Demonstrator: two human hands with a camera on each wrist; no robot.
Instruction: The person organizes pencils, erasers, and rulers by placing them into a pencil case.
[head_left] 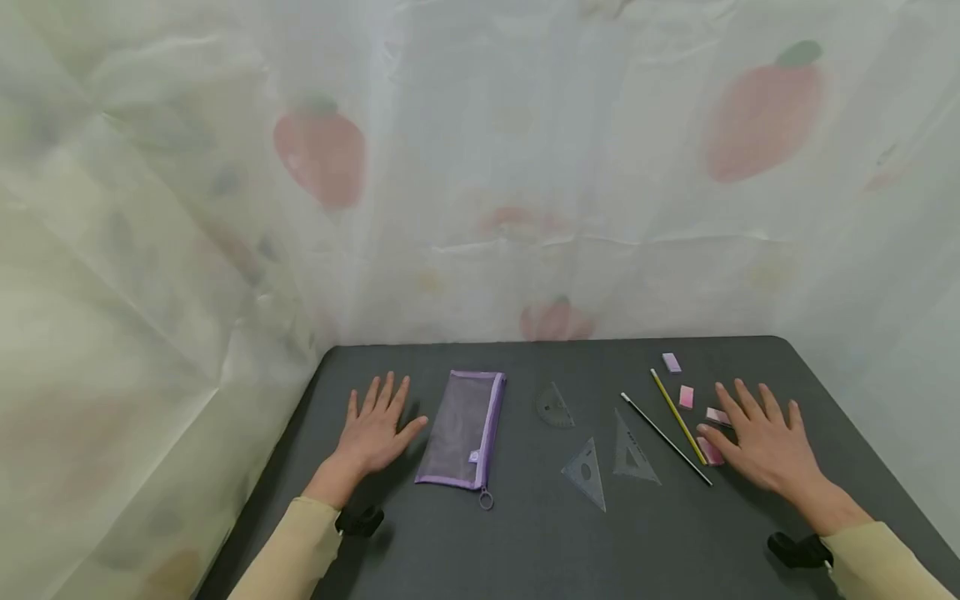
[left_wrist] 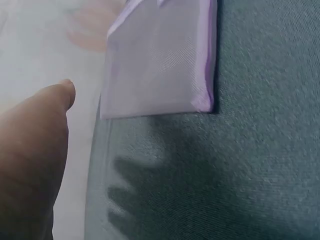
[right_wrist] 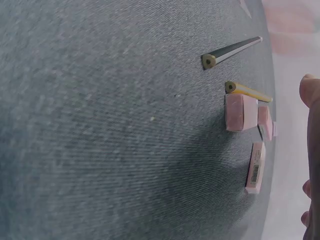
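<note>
Mesh pencil pouch [head_left: 462, 429] lies flat beside left hand [head_left: 372, 433], fingers spread. Right hand [head_left: 765, 442], fingers spread wide, touches pink erasers [head_left: 710, 451].

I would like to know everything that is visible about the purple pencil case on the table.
The pencil case is a flat, long pouch of see-through purple mesh with a lighter purple trim along its edges. A zipper seems to run down its right long side and ends in a small ring pull at the near corner. It looks thin, with nothing visible through the mesh. It lies flat on the dark grey table, slightly slanted, just right of the left hand, whose thumb lies very near its edge; contact cannot be told.
</note>
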